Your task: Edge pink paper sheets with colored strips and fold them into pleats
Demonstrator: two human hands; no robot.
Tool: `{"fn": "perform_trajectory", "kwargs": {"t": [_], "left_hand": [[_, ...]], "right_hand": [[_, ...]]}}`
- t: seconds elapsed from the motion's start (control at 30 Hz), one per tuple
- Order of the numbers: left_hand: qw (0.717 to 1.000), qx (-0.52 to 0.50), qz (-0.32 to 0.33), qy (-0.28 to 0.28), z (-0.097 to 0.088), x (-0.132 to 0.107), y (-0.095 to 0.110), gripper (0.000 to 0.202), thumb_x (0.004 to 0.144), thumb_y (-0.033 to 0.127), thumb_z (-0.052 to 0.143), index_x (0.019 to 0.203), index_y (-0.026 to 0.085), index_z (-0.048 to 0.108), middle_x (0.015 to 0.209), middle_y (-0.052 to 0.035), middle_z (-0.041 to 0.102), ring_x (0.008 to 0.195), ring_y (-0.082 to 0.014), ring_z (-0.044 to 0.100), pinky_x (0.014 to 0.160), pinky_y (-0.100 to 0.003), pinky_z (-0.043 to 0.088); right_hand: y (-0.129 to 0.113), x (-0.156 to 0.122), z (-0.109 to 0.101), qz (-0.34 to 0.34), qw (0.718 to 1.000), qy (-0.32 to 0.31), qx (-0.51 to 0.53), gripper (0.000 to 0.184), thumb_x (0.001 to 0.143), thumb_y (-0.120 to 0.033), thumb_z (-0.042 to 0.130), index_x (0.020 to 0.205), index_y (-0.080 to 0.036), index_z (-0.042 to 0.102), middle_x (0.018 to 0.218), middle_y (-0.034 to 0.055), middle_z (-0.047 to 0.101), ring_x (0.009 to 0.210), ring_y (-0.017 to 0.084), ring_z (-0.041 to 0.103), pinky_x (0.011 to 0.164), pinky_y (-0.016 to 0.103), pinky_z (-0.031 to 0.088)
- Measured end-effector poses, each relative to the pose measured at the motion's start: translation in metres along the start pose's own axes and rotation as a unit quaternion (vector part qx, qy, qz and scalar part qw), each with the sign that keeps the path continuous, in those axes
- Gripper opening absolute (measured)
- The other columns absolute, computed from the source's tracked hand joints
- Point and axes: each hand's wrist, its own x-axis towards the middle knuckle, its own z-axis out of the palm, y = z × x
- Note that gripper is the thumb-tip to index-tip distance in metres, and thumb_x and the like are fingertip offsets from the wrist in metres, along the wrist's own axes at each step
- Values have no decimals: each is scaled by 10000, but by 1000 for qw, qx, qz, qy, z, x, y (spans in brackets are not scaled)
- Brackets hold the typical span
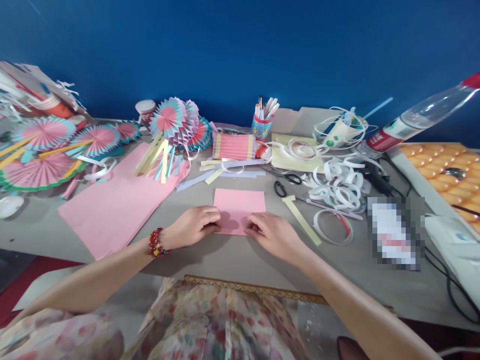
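A small pink sheet of paper (240, 204) lies flat on the grey table (232, 255) in front of me. My left hand (195, 226) pinches its near left edge with curled fingers; a red bead bracelet is on that wrist. My right hand (272, 232) pinches the near right edge the same way. Both hands press the paper's near edge down against the table.
A stack of large pink sheets (112, 205) lies at the left. Pleated paper fans (174, 120) stand behind it, with more fans (41, 150) at far left. Scissors (287, 182), white tape rings (335, 187), a pen cup (261, 125), a yellow strip (302, 217) and a plastic bottle (423, 117) lie to the right.
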Motion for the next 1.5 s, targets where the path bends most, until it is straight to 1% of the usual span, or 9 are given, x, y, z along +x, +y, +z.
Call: {"fn": "perform_trajectory", "kwargs": {"t": [0.57, 0.73, 0.87, 0.97, 1.03, 1.13, 1.2, 1.3, 1.5], "left_hand": [[999, 22, 25, 18, 6, -4, -1, 229, 1004, 257, 422, 830, 175, 546, 827, -21, 535, 761, -156, 510, 695, -260, 368], [998, 44, 40, 32, 9, -5, -1, 236, 1017, 264, 393, 873, 173, 556, 874, -40, 559, 816, -168, 526, 751, -272, 403], [992, 91, 75, 33, 14, -8, -6, 246, 1021, 217, 351, 971, 178, 588, 985, -65, 582, 902, -179, 543, 838, -295, 420], [985, 140, 101, 21, 17, -10, -11, 288, 1003, 166, 347, 1149, 227, 588, 1075, -68, 570, 945, -187, 538, 865, -307, 421], [981, 162, 109, 16, 18, -11, -13, 354, 998, 156, 346, 1259, 283, 548, 1073, -61, 562, 937, -190, 531, 859, -313, 421], [979, 174, 109, 7, 17, -12, -13, 428, 993, 140, 353, 1351, 339, 478, 1014, -48, 554, 898, -187, 519, 838, -310, 417], [978, 181, 107, -1, 17, -12, -13, 464, 986, 124, 366, 1382, 352, 446, 1005, -46, 550, 880, -184, 509, 825, -304, 410], [976, 191, 102, -8, 17, -12, -12, 470, 981, 123, 385, 1386, 353, 445, 1015, -50, 544, 885, -187, 498, 821, -306, 404], [974, 199, 103, 1, 17, -11, -12, 450, 988, 143, 384, 1371, 366, 465, 943, -38, 522, 838, -179, 476, 787, -295, 393]], "right_hand": [[-1, -1, -1, 3, 1000, 5, 2, 36, 904, -195, 584, 887, -208, 613, 839, 9, 674, 802, 165, 589, 655, 244, 325], [1, -1, 0, -4, 1000, 14, 13, 33, 904, -197, 590, 878, -210, 605, 822, 4, 669, 785, 161, 583, 647, 238, 313], [4, -1, -1, -17, 999, 12, 24, 45, 904, -208, 597, 859, -210, 591, 796, -7, 654, 760, 153, 566, 639, 237, 309], [6, 0, -3, -24, 999, 2, 41, 56, 896, -187, 597, 847, -205, 578, 780, -14, 638, 730, 141, 551, 635, 232, 311], [8, 0, -5, -26, 998, -3, 50, 63, 891, -170, 589, 838, -201, 576, 776, -13, 631, 722, 139, 544, 635, 230, 313], [9, 1, -9, -30, 997, -13, 68, 76, 882, -156, 573, 818, -197, 579, 773, -8, 626, 713, 136, 540, 633, 228, 318], [9, 1, -12, -32, 996, -24, 82, 81, 872, -140, 561, 817, -197, 579, 788, -7, 631, 715, 133, 542, 635, 225, 324], [9, 2, -15, -36, 994, -35, 93, 92, 863, -121, 548, 823, -197, 582, 812, -5, 639, 723, 133, 547, 643, 226, 331], [6, 2, -13, -32, 996, -34, 77, 101, 848, -101, 562, 817, -193, 587, 804, 0, 638, 719, 136, 541, 648, 232, 327]]}}
